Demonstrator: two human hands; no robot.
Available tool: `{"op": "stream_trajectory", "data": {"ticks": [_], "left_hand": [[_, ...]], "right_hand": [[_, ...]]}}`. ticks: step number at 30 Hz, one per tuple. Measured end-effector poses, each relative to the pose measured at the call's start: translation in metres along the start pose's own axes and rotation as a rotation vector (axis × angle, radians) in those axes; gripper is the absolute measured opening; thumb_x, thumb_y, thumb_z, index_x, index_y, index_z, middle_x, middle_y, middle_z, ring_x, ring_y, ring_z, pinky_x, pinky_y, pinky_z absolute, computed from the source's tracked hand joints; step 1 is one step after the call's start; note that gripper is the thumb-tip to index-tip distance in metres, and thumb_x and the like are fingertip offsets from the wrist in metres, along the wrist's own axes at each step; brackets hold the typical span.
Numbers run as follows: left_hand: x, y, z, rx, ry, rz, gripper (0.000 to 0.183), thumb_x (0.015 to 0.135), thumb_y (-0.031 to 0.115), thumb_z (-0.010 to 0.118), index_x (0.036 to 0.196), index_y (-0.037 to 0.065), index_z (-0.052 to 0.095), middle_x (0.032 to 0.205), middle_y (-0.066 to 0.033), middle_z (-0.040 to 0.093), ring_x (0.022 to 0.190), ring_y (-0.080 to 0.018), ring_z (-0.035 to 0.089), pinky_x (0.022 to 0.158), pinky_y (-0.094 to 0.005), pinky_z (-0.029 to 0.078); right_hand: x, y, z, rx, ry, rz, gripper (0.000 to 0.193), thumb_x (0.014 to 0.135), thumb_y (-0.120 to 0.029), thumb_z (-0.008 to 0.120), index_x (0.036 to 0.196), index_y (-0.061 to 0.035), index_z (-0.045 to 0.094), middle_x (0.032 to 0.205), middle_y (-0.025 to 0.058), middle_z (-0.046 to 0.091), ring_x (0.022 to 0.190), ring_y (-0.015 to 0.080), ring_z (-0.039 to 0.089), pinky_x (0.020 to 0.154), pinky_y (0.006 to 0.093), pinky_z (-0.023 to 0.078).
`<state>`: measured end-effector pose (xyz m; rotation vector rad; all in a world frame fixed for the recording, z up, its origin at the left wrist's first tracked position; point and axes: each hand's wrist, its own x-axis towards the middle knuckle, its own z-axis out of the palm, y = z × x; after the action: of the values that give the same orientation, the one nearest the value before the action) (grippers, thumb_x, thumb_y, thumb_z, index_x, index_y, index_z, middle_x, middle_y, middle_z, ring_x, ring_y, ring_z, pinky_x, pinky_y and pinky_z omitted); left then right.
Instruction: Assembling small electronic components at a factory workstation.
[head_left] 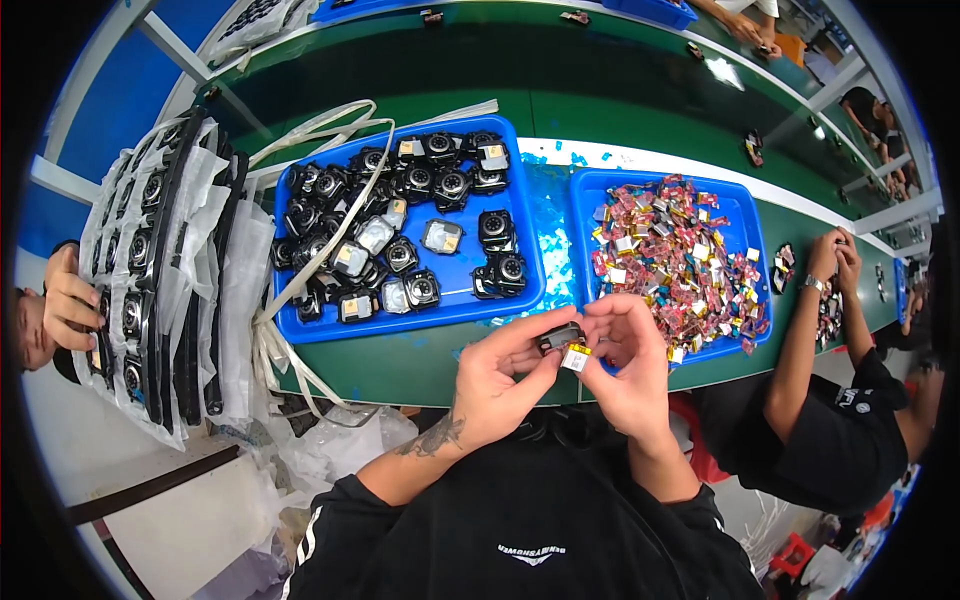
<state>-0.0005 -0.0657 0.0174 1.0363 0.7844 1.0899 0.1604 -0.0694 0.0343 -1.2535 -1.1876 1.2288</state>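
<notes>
Close to my body, at the near table edge, both hands meet. My left hand (500, 385) is closed on a small black watch case (559, 337), gripped between thumb and fingers. My right hand (632, 372) pinches a small silver battery (575, 358) with a yellow strip, held right against the case. Whether the two parts are joined, I cannot tell. Beyond my left hand, a blue tray (405, 325) holds many black watch cases, some showing pale backs. Past my right hand, another blue tray (590, 180) carries a heap of small batteries with reddish circuit pieces.
White strapping (330, 262) loops over the left tray. Stacked black trays of watch cases (150, 250) with plastic sheets stand at far left, a person's hand (72, 300) on them. A co-worker's arms (800, 320) reach in at right. Behind runs a dark green conveyor (620, 100) carrying scattered parts.
</notes>
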Motion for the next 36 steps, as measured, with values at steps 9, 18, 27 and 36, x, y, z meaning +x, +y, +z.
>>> {"op": "stream_trajectory", "data": {"ticks": [9, 18, 27, 36], "left_hand": [[0.026, 0.011, -0.063, 1.234, 0.265, 0.359, 0.037, 0.083, 0.005, 0.069, 0.12, 0.005, 0.064, 0.112, -0.0108, 0.065, 0.093, -0.0254, 0.066, 0.081, -0.036, 0.052], [0.067, 0.014, -0.08, 1.689, 0.101, 0.217, 0.045, 0.08, 0.003, 0.057, 0.125, 0.004, 0.055, 0.135, -0.0222, 0.05, 0.118, -0.0357, 0.051, 0.094, -0.0436, 0.044], [0.075, 0.028, -0.103, 1.67, -0.013, 0.325, 0.021, 0.081, 0.005, 0.067, 0.102, 0.005, 0.063, 0.089, -0.016, 0.062, 0.091, -0.0375, 0.06, 0.079, -0.0449, 0.049], [0.055, 0.027, -0.054, -0.062, 0.084, -0.053, 0.017, 0.093, 0.005, 0.059, 0.106, 0.002, 0.049, 0.087, -0.0162, 0.066, 0.069, -0.0194, 0.068, 0.059, -0.0282, 0.057]], "right_hand": [[0.118, -0.033, -0.046, -0.251, -0.118, -0.108, 0.029, 0.081, 0.001, 0.065, 0.107, -0.0001, 0.052, 0.092, 0.0095, 0.068, 0.08, 0.0131, 0.065, 0.071, 0.025, 0.052], [0.315, 0.052, -0.084, -0.737, 0.152, 0.108, 0.052, 0.05, -0.017, 0.092, 0.092, -0.0027, 0.065, 0.091, 0.0115, 0.068, 0.085, 0.0229, 0.066, 0.078, 0.0334, 0.051], [0.254, -0.019, -0.116, -0.96, 0.049, -0.063, 0.023, 0.077, -0.017, 0.072, 0.096, -0.0041, 0.07, 0.086, 0.0143, 0.071, 0.083, 0.0295, 0.069, 0.077, 0.0373, 0.054], [0.161, -0.012, -0.112, -1.103, -0.466, -0.37, 0.017, 0.074, -0.008, 0.073, 0.089, -0.0016, 0.069, 0.092, 0.0163, 0.067, 0.085, 0.0322, 0.065, 0.076, 0.0407, 0.051]]}}
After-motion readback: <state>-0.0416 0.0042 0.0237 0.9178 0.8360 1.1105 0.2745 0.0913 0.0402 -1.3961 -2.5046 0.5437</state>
